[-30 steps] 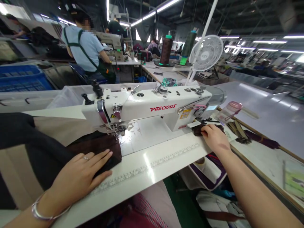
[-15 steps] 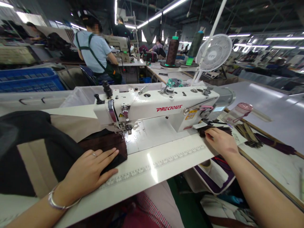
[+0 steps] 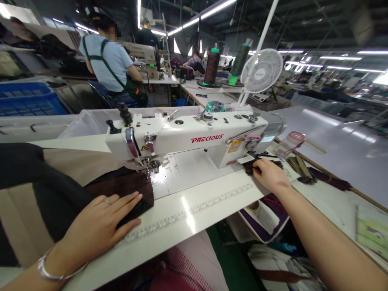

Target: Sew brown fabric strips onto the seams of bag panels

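Note:
My left hand (image 3: 97, 218) lies flat, fingers stretched out, on a piece of black, dark brown and beige fabric (image 3: 118, 184). The fabric's right end rests beside the needle area of a white sewing machine (image 3: 178, 139). Far to the right, my right hand (image 3: 271, 176) has its fingers closed at a bunch of dark brown fabric strips (image 3: 249, 166), near the base of the machine. Its fingertips are partly hidden among the strips, so how many it grips I cannot tell.
A printed ruler (image 3: 182, 212) runs along the table's front edge. Olive strips (image 3: 301, 169) and a pink-lidded bottle (image 3: 292, 143) stand to the right. Behind the machine are thread cones (image 3: 211, 68) and a white fan (image 3: 263, 72). A co-worker (image 3: 107, 60) sits at the back left.
The whole view has shifted, so most things appear further left. Both hands keep nearly the same places on the fabric and at the brown strips.

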The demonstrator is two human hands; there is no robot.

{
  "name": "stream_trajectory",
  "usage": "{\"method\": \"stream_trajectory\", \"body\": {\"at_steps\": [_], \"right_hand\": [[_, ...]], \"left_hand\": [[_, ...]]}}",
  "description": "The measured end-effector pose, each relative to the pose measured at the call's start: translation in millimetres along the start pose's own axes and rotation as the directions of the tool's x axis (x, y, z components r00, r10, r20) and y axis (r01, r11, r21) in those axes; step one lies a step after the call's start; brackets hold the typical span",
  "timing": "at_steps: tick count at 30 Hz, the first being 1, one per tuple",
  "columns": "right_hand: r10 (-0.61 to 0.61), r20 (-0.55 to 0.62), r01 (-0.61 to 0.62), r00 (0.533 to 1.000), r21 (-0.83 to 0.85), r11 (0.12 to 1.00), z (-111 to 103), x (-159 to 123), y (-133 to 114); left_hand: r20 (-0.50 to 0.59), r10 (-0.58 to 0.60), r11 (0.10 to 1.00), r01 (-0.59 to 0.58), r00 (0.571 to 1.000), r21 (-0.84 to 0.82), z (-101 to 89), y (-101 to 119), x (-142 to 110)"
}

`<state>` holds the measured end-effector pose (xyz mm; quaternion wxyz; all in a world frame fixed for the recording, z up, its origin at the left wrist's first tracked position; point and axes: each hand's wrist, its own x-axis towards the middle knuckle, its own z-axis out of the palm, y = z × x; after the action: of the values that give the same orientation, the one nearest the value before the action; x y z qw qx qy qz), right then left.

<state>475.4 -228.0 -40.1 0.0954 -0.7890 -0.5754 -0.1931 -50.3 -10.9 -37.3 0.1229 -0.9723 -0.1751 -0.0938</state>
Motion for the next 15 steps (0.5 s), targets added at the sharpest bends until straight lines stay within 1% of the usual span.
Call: {"method": "stream_trajectory", "body": {"at_steps": [3, 5, 7, 8, 9, 11, 12, 13, 14, 15], "right_hand": [[-0.016, -0.048, 0.018, 0.999, 0.037, 0.999, -4, -2, -6], [-0.027, -0.121, 0.036, 0.992, 0.073, 0.997, -11, -3, -13], [-0.051, -0.218, 0.077, 0.975, 0.113, 0.991, -22, -4, -27], [-0.076, -0.264, 0.115, 0.961, 0.134, 0.984, -29, -5, -39], [-0.112, -0.305, 0.165, 0.946, 0.152, 0.975, -36, -7, -55], [-0.225, -0.358, 0.303, 0.906, 0.180, 0.936, -49, -9, -101], [-0.298, -0.371, 0.386, 0.879, 0.187, 0.903, -54, -9, -129], [-0.386, -0.369, 0.475, 0.846, 0.191, 0.859, -57, -8, -160], [-0.485, -0.373, 0.576, 0.791, 0.186, 0.796, -59, -6, -191], [-0.600, -0.396, 0.698, 0.695, 0.174, 0.694, -59, -4, -222]], "left_hand": [[-0.009, -0.006, 0.999, 0.006, 1.000, -0.034, 4.9, -4, -2], [-0.004, -0.020, 0.997, 0.020, 1.000, -0.073, 7.2, -8, -2], [0.013, -0.048, 0.991, 0.050, 0.999, -0.125, 7.7, -11, -2], [0.015, -0.064, 0.985, 0.066, 0.998, -0.160, 7.0, -11, -1], [0.012, -0.076, 0.976, 0.077, 0.997, -0.203, 5.4, -9, 0], [0.018, -0.092, 0.938, 0.093, 0.996, -0.333, -0.1, 0, 7], [0.039, -0.109, 0.897, 0.115, 0.993, -0.427, -3.9, 7, 13], [0.085, -0.125, 0.831, 0.152, 0.988, -0.536, -8.0, 15, 20], [0.154, -0.135, 0.739, 0.203, 0.979, -0.643, -12.2, 25, 28], [0.221, -0.162, 0.634, 0.273, 0.962, -0.724, -15.8, 34, 36]]}}
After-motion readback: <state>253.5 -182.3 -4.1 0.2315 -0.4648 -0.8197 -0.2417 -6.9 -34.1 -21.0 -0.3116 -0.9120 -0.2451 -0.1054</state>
